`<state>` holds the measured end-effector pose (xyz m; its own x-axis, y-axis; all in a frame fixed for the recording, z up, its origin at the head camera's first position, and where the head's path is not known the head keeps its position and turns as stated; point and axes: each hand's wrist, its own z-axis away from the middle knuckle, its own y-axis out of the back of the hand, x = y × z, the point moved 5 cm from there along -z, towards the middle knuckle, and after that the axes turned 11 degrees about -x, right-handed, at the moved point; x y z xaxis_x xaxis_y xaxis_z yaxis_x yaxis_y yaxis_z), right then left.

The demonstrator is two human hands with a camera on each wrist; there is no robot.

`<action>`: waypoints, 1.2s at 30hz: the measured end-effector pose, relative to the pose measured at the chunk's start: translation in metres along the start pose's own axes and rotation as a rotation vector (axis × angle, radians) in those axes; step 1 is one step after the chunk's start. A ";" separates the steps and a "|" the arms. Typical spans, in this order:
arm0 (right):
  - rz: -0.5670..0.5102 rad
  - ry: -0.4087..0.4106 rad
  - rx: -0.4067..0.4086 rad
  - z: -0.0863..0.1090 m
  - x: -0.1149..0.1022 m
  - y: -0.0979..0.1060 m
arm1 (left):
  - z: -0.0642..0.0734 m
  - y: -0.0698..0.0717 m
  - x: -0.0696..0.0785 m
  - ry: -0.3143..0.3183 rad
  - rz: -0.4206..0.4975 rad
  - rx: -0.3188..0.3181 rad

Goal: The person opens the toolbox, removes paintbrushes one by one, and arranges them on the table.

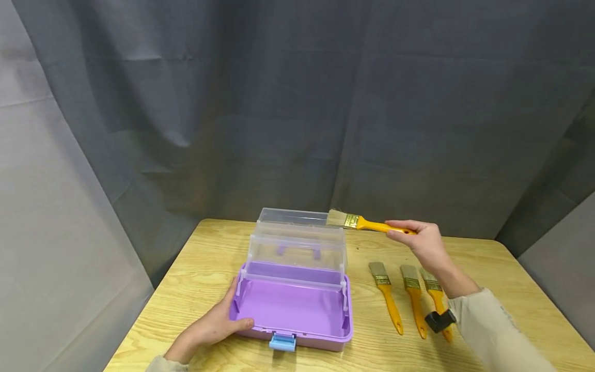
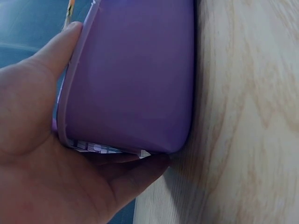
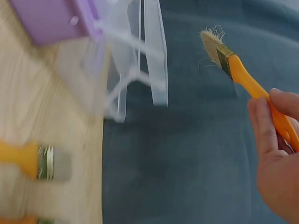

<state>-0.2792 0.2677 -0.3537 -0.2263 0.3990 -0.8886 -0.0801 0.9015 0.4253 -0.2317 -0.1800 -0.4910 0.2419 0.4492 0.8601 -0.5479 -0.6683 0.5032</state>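
Note:
My right hand (image 1: 425, 247) pinches a paintbrush (image 1: 372, 225) by the end of its yellow handle. Its pale bristles point left, level with the upper clear tray (image 1: 295, 216) of a purple toolbox (image 1: 293, 310) and overlapping that tray's right end in the head view. In the right wrist view, the brush (image 3: 247, 78) is held up off the table. The toolbox lies opened, its clear trays raised at the back and its purple bottom bare. At its front left corner my left hand (image 1: 216, 320) grips the wall, thumb (image 2: 58, 49) at the rim and fingers along the outside.
Right of the toolbox, three more yellow-handled paintbrushes lie on the wooden table (image 1: 186, 279): one nearest the box (image 1: 388, 297), a second brush (image 1: 413, 299), and a third brush (image 1: 436, 294) partly under my right forearm. A blue latch (image 1: 282, 342) juts from the box front. Grey curtains (image 1: 288, 103) hang behind.

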 end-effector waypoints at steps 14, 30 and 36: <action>-0.470 0.117 -0.012 0.075 0.069 0.082 | 0.002 -0.002 0.002 -0.018 0.019 0.011; -0.638 0.010 0.062 0.131 0.162 0.150 | 0.006 -0.003 0.001 -0.009 0.030 0.000; -0.632 -0.064 0.130 0.147 0.201 0.167 | 0.007 -0.002 0.002 -0.002 0.015 -0.008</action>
<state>-0.1953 0.5236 -0.4866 -0.1151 -0.2092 -0.9711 -0.0598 0.9773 -0.2034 -0.2249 -0.1817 -0.4897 0.2353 0.4377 0.8678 -0.5583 -0.6700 0.4893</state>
